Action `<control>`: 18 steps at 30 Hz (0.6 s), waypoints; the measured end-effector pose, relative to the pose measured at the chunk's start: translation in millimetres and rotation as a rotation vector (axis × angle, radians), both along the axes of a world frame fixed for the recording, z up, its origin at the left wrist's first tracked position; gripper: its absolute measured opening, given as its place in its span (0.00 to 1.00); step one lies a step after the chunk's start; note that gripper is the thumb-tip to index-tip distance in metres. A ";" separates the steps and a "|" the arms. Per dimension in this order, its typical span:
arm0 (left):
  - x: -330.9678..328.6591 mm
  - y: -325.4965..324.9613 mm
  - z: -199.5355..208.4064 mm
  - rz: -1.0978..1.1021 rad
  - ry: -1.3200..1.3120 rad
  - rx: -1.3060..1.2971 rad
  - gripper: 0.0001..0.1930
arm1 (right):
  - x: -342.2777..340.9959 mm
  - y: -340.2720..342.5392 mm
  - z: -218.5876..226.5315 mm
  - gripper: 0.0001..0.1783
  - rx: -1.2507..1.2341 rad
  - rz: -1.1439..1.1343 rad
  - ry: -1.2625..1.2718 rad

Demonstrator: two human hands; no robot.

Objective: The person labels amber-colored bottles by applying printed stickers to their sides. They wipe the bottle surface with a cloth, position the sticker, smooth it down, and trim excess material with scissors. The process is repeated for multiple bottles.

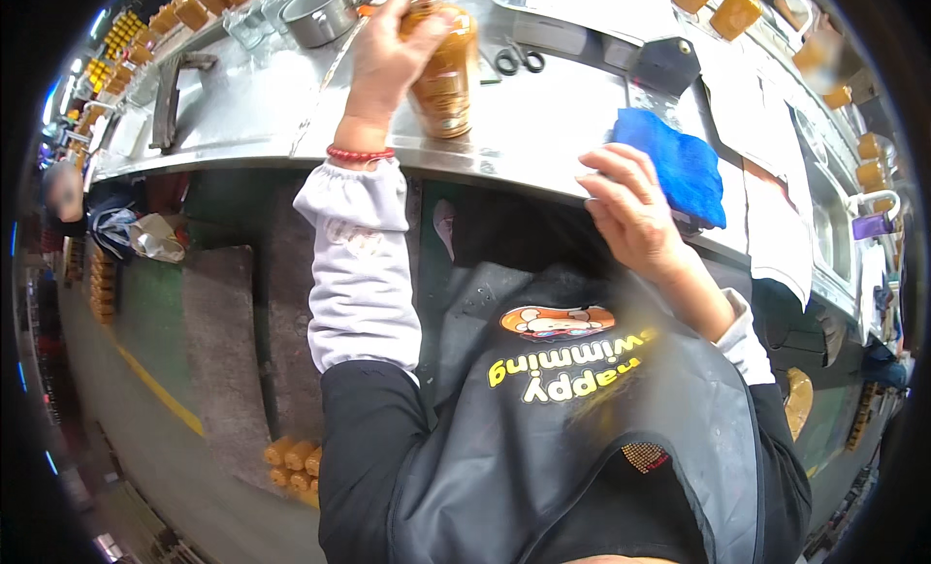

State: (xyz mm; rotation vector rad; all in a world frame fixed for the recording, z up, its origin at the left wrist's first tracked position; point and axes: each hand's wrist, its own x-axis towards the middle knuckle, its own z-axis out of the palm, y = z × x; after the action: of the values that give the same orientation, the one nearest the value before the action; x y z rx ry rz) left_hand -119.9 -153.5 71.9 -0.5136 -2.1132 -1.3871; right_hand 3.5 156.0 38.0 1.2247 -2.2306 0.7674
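Observation:
My left hand [383, 55] is closed around the upper part of a jar [448, 98] with amber-brown contents. The jar stands upright at the front edge of the metal worktable [524, 113], and my fingers hide part of its top. My right hand [635, 215] hangs in front of the table edge, fingers loosely bent and apart, with nothing seen in it. Just beyond it, a folded blue cloth [671, 161] lies over the table's edge. Black-handled scissors [521, 60] rest on the table to the right of the jar.
A metal pot [318, 16] and clear glass jars [247, 26] stand at the back left. A metal bracket-like bar [167, 103] lies at left. A dark box-like holder [665, 67] sits behind the cloth. Filled amber jars [735, 14] stand far right, and a sink [829, 215] lies beyond.

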 end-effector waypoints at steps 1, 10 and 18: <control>-1.4 3.5 1.8 -0.065 -0.067 0.140 0.16 | 0.3 19.0 9.3 0.20 -0.044 -0.033 -0.013; 0.4 41.1 38.4 -0.141 -0.272 0.479 0.10 | -16.0 86.5 17.6 0.29 -0.205 -0.145 -0.106; -64.0 176.1 28.0 -0.686 -0.852 0.718 0.11 | -20.0 112.9 27.7 0.47 -0.163 -0.236 -0.148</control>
State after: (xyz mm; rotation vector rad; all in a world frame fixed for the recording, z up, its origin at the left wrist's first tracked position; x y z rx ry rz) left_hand -183.9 22.6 99.9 -0.3797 -1.8019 -3.0115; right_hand -16.6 268.9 65.7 0.8345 -2.3240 0.9482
